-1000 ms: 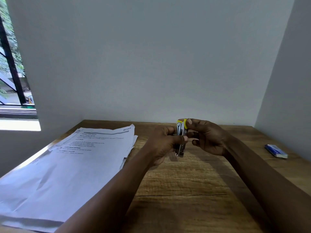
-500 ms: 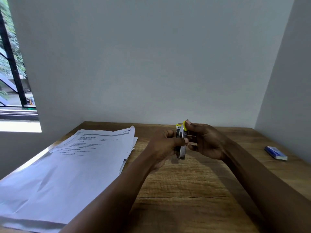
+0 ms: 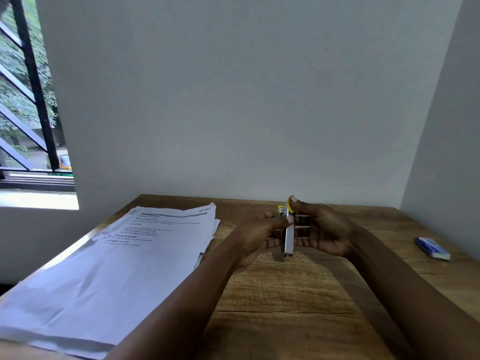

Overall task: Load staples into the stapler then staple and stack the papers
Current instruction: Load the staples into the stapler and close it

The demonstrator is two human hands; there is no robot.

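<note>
A small metal stapler (image 3: 288, 236) with a yellow top is held upright above the wooden table (image 3: 285, 294), between both hands. My left hand (image 3: 257, 233) pinches its left side with thumb and fingers. My right hand (image 3: 322, 229) grips it from the right, thumb pressed on the yellow top end. The stapler's silver arm points down toward the table. A loose pile of printed white papers (image 3: 117, 261) lies on the table's left side. A small blue and white staple box (image 3: 432, 248) lies at the far right.
White walls close the table at the back and right. A barred window (image 3: 28, 100) opens at the left. The table's bare wood spreads below and in front of my hands.
The stapler's silver arm has swung out and down from the yellow top. My right thumb has shifted up onto the yellow end. Both hands stay in the same place.
</note>
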